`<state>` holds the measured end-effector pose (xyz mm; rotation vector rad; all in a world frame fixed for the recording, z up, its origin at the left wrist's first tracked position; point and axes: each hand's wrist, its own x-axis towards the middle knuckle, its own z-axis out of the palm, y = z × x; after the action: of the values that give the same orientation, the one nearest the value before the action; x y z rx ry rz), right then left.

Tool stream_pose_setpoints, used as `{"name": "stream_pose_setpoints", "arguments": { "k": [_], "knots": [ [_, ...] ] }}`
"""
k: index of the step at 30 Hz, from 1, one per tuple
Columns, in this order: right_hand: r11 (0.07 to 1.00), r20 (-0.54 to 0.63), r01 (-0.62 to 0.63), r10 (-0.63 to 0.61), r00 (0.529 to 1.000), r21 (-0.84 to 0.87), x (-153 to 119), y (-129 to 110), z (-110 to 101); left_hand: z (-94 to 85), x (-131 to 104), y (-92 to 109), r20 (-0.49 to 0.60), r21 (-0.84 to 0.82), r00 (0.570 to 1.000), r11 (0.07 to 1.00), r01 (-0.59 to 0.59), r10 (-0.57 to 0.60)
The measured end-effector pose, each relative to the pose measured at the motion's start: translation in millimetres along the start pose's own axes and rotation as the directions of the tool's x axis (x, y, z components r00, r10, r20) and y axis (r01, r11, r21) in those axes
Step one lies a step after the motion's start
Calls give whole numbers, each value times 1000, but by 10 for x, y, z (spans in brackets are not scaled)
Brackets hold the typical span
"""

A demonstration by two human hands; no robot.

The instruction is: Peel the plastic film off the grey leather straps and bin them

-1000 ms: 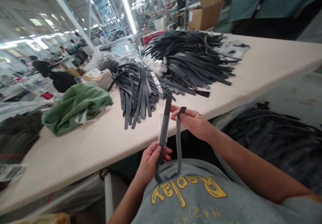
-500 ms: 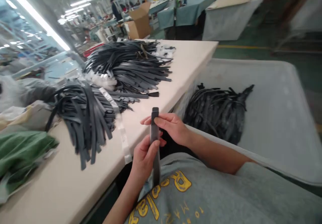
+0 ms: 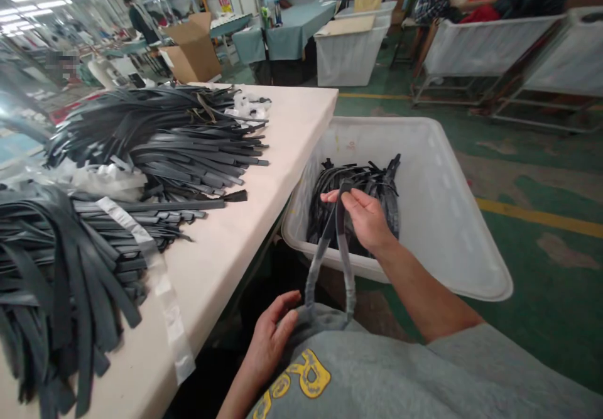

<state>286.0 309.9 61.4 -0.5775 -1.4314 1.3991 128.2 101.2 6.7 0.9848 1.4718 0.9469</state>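
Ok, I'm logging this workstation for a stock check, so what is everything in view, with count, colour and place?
strap: one, dark grey, folded double, pinched at its top over the bin
bin: one, white, on the floor right of the table
strap heaps: two, dark grey, on the table
straps in bin: a bundle, black
table: one, cream, left
plastic strip: one, clear, near table edge
cardboard box: one, brown, behind
right hand: holds the strap
left hand: open, at the shirt, near the strap's lower end
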Motion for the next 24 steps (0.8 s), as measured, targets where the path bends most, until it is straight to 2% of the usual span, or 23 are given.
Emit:
{"name": "stream_pose_setpoints", "arguments": {
  "k": [2,4,6,8,10,12,14,16,20,24],
  "knots": [
    [972,-58,51,-66,996,-227,208,111,-224,-81,-121,-194,-19,-53,996,995,90,-91],
    [880,-81,53,-103,991,-472,489,238,-442,-182,-304,-437,-38,-134,977,970,203,-209],
    [774,-89,23,-102,991,-633,822,381,-629,-294,-525,-703,-100,-263,942,921,286,-321],
    [706,-88,-5,-81,993,-708,1165,522,-769,-409,-747,-966,-238,-396,872,863,315,-428],
    [668,-91,-30,-57,994,-744,1465,643,-857,-518,-922,-1189,-394,-492,765,819,294,-511],
    [617,-113,-67,-37,993,-784,1669,736,-894,-602,-1020,-1320,-507,-547,661,799,249,-553],
    [574,-145,-108,-20,989,-812,1740,811,-875,-634,-1046,-1311,-580,-576,592,796,186,-559],
    [555,-158,-127,-9,987,-822,1681,878,-799,-610,-1018,-1171,-631,-590,555,800,110,-542],
    [551,-108,-41,-89,990,-833,1363,1044,-520,-592,-850,-851,-668,-611,566,790,-46,-484],
    [673,34,155,-190,981,-723,880,1106,-101,-676,-791,-766,-675,-617,597,775,-135,-434]
  ]
}}
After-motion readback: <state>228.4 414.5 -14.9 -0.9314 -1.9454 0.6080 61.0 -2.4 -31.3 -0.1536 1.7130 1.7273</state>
